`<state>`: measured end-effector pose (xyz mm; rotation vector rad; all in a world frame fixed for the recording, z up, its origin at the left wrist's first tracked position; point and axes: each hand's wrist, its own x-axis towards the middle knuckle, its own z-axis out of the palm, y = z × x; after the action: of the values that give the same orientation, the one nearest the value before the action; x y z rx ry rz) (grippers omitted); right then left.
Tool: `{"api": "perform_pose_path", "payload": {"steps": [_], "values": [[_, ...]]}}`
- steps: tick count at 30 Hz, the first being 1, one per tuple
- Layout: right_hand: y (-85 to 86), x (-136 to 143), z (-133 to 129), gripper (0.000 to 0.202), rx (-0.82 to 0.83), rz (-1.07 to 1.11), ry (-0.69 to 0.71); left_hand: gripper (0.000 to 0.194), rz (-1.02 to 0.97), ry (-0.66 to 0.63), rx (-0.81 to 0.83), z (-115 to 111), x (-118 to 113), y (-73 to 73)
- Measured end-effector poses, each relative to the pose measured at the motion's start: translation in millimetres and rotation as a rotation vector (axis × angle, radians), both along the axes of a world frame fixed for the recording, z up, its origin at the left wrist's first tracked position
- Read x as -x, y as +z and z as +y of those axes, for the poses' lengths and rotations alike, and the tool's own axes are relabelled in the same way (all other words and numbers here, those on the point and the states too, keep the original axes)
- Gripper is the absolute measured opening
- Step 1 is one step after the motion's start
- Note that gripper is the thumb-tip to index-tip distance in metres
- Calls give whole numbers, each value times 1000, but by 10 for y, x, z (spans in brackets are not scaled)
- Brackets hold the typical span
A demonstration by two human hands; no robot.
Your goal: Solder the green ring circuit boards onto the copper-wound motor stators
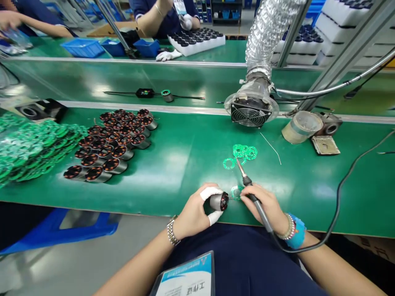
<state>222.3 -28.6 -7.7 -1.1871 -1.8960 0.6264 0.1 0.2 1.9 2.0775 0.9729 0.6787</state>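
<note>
Near the table's front edge my left hand point(200, 209), with white covers on thumb and forefinger, grips a metal motor stator point(217, 202) lying sideways, its dark, copper-wound end facing right. My right hand point(265, 205) holds a soldering iron point(259, 207), its tip pointing up and left toward several green ring boards point(245, 152). The fingertips of that same hand pinch a small green ring board point(236, 192) just right of the stator. A single ring board point(228, 163) lies left of the iron's tip.
Rows of stators point(108, 142) stand at the left, beside stacked green boards point(40, 144). A fan with duct point(250, 114) hangs at centre right, near a round container point(301, 126). The iron's cable point(338, 197) curves across the right side. A co-worker point(154, 18) sits opposite.
</note>
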Motion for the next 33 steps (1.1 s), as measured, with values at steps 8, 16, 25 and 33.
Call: {"api": "perform_pose_path", "payload": {"steps": [8,16,25,33], "values": [[95,-397,-75,21,95,57,-47,43,-31,-6,-14,66,71,-92],[103,-429,-27,15,332,79,-9,44,-92,-22,45,91,110,-197],[118,-416,-12,15,359,56,29,44,-113,-21,52,102,89,-193],[95,-429,-9,16,344,46,32,43,-100,-16,40,103,83,-174]]}}
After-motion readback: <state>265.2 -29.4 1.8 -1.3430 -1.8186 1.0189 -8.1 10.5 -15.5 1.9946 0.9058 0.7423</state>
